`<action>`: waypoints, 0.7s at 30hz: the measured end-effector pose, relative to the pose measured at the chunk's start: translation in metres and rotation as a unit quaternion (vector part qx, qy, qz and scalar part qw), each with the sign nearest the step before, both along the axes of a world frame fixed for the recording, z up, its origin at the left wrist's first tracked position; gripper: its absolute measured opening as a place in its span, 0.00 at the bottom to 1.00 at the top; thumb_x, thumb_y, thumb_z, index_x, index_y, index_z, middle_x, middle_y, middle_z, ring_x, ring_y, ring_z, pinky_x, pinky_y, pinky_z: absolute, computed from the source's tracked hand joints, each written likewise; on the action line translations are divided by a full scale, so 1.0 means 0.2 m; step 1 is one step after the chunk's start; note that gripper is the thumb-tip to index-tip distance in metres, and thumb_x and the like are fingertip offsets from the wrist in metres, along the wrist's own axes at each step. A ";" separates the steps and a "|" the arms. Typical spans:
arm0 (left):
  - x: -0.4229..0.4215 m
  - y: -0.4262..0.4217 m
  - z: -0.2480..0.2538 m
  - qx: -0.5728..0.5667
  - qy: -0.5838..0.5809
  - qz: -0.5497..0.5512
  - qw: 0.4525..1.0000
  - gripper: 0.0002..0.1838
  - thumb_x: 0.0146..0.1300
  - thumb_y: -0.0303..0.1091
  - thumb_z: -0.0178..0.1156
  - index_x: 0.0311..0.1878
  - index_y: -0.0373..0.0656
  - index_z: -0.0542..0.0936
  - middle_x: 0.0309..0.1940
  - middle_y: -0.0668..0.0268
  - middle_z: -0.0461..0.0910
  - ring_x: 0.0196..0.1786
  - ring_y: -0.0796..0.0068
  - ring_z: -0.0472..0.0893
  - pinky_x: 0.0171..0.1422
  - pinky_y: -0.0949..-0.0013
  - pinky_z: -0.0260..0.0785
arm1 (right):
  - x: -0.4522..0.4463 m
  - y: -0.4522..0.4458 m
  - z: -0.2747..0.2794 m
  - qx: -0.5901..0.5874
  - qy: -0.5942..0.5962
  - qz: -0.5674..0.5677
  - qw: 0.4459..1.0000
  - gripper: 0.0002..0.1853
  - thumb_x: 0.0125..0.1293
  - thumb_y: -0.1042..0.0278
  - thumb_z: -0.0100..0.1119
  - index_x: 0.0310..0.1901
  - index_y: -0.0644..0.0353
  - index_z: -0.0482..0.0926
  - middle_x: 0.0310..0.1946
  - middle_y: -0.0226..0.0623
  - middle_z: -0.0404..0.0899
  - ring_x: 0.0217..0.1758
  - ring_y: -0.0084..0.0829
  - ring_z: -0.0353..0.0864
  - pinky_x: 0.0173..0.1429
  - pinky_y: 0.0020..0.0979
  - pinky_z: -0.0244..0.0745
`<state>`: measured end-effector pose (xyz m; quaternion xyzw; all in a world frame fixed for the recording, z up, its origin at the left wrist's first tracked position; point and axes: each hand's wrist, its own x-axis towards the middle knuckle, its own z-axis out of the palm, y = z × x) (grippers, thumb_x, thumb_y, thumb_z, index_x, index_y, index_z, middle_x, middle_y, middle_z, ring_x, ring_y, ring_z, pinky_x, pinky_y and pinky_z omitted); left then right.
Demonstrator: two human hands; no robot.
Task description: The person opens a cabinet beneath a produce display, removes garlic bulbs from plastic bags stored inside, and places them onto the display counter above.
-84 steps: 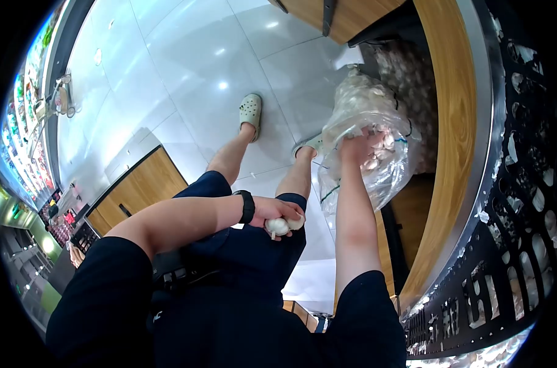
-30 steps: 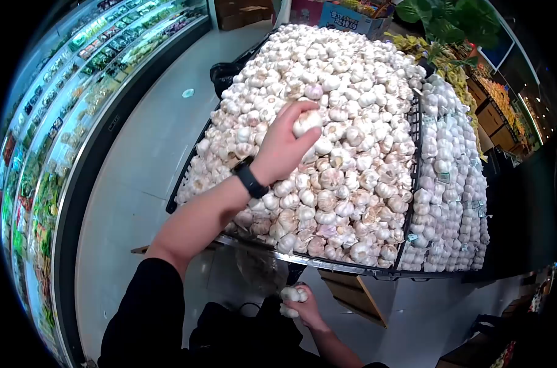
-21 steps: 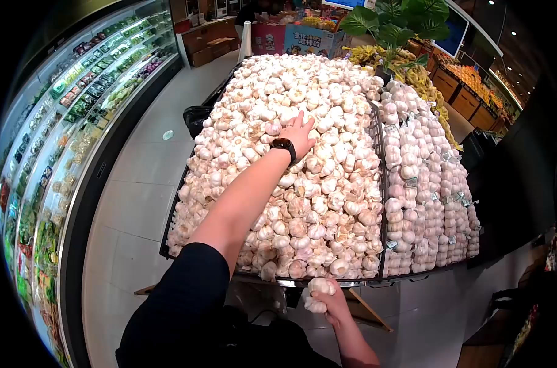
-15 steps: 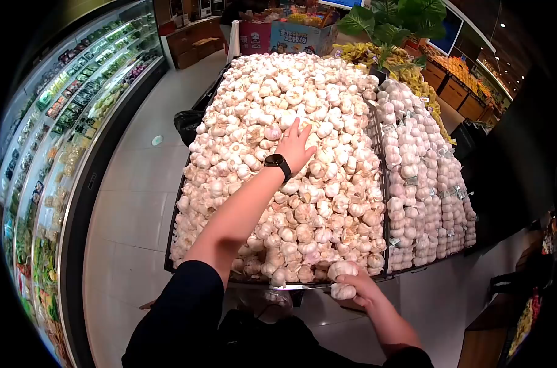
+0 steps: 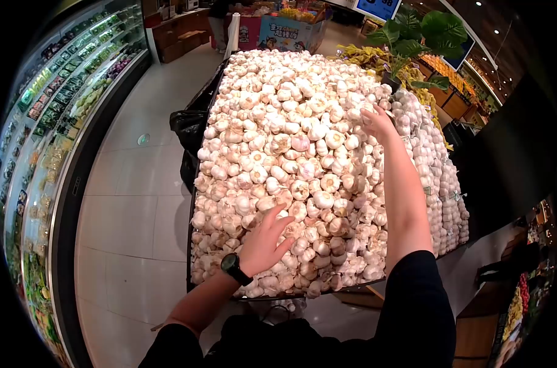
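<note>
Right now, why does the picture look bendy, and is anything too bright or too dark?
Head view: the fridge curves and the corners go black, probably from a wide round lens; head view: the garlic pile glows palest toward its far end, and the sleeves look nearly black.

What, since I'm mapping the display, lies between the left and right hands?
Garlic bulbs lie between the left hand and the right hand, in the head view.

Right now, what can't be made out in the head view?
All head view:
- Right hand: grip unclear; fingertips small and blurred.
- Left hand: palm, hidden by its back.
- Garlic heap: part hidden behind the right forearm.
- Background person: upper body cut off by the top edge.
</note>
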<state>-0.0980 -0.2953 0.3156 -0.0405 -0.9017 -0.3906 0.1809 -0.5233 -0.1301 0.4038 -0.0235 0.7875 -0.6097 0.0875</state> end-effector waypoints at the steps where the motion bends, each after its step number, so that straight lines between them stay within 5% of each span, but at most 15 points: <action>1: 0.05 -0.01 0.00 0.027 -0.021 -0.019 0.999 0.23 0.65 0.38 0.60 0.61 0.40 0.72 0.67 0.51 0.62 0.68 0.49 0.66 0.69 0.57 0.62 | 0.00 0.02 -0.03 0.020 0.001 0.013 1.000 0.44 0.55 0.62 0.73 0.72 0.49 0.60 0.53 0.40 0.74 0.43 0.29 0.78 0.42 0.33 0.81; 2: 0.11 -0.01 -0.01 0.056 -0.042 -0.038 0.997 0.23 0.65 0.38 0.60 0.61 0.40 0.72 0.67 0.52 0.63 0.68 0.50 0.66 0.68 0.58 0.63 | 0.00 0.05 -0.06 0.042 0.001 0.025 0.999 0.42 0.55 0.63 0.72 0.71 0.50 0.61 0.57 0.43 0.72 0.44 0.29 0.78 0.42 0.33 0.81; 3: 0.15 -0.01 -0.03 0.070 -0.061 -0.041 0.995 0.23 0.64 0.37 0.60 0.61 0.40 0.72 0.66 0.53 0.64 0.67 0.52 0.68 0.67 0.60 0.65 | 0.09 0.07 -0.05 0.081 0.029 0.015 0.996 0.38 0.59 0.62 0.68 0.70 0.55 0.62 0.65 0.49 0.67 0.59 0.36 0.75 0.55 0.37 0.77; 8: 0.23 0.01 -0.11 0.085 -0.066 -0.098 0.989 0.22 0.65 0.35 0.60 0.61 0.41 0.72 0.64 0.56 0.67 0.64 0.56 0.72 0.65 0.62 0.66 | 0.43 0.38 -0.22 0.092 0.105 -0.008 0.990 0.28 0.65 0.66 0.61 0.67 0.55 0.67 0.65 0.38 0.69 0.63 0.31 0.71 0.56 0.35 0.75; 10: 0.26 0.07 -0.10 0.149 -0.091 -0.160 0.972 0.21 0.65 0.34 0.59 0.61 0.41 0.73 0.63 0.57 0.68 0.64 0.57 0.71 0.66 0.62 0.66 | 0.67 0.56 -0.30 0.091 0.112 0.023 0.989 0.25 0.67 0.67 0.60 0.66 0.55 0.69 0.59 0.35 0.74 0.56 0.27 0.76 0.52 0.32 0.75; 11: 0.28 0.09 -0.09 0.161 -0.112 -0.196 0.961 0.21 0.65 0.33 0.59 0.60 0.39 0.73 0.61 0.57 0.70 0.64 0.56 0.72 0.66 0.62 0.66 | 0.82 0.65 -0.33 0.046 0.083 0.033 0.995 0.24 0.66 0.67 0.61 0.63 0.56 0.71 0.57 0.34 0.76 0.49 0.25 0.78 0.49 0.28 0.75; 14: 0.35 0.18 -0.14 0.276 -0.214 -0.293 0.890 0.20 0.68 0.35 0.57 0.60 0.38 0.72 0.54 0.58 0.74 0.55 0.63 0.78 0.59 0.65 0.71 | 1.35 0.90 -0.30 -0.066 -0.079 0.197 0.975 0.24 0.65 0.65 0.63 0.62 0.60 0.72 0.53 0.39 0.79 0.50 0.29 0.81 0.49 0.29 0.76; 16: 0.39 0.27 -0.29 0.289 -0.340 -0.301 0.843 0.18 0.67 0.34 0.58 0.58 0.38 0.73 0.46 0.62 0.78 0.48 0.68 0.80 0.52 0.67 0.72 | 1.60 1.07 -0.46 -0.188 -0.223 0.381 0.877 0.24 0.65 0.66 0.62 0.62 0.60 0.73 0.53 0.41 0.79 0.52 0.31 0.81 0.50 0.30 0.77; 19: 0.48 0.46 -0.60 0.325 -0.426 -0.295 0.791 0.14 0.67 0.33 0.57 0.54 0.39 0.75 0.44 0.59 0.79 0.45 0.62 0.81 0.50 0.63 0.72 | 1.90 1.15 -0.91 -0.109 -0.383 0.489 0.776 0.21 0.67 0.67 0.60 0.61 0.60 0.73 0.55 0.35 0.78 0.52 0.27 0.80 0.51 0.29 0.75; 21: 0.53 0.62 -0.85 0.104 -0.462 -0.307 0.826 0.14 0.68 0.37 0.55 0.52 0.40 0.75 0.41 0.56 0.79 0.47 0.58 0.79 0.54 0.61 0.71 | 2.09 1.20 -1.43 -0.050 -0.428 0.505 0.748 0.19 0.69 0.65 0.59 0.60 0.58 0.74 0.53 0.31 0.77 0.48 0.22 0.78 0.50 0.26 0.75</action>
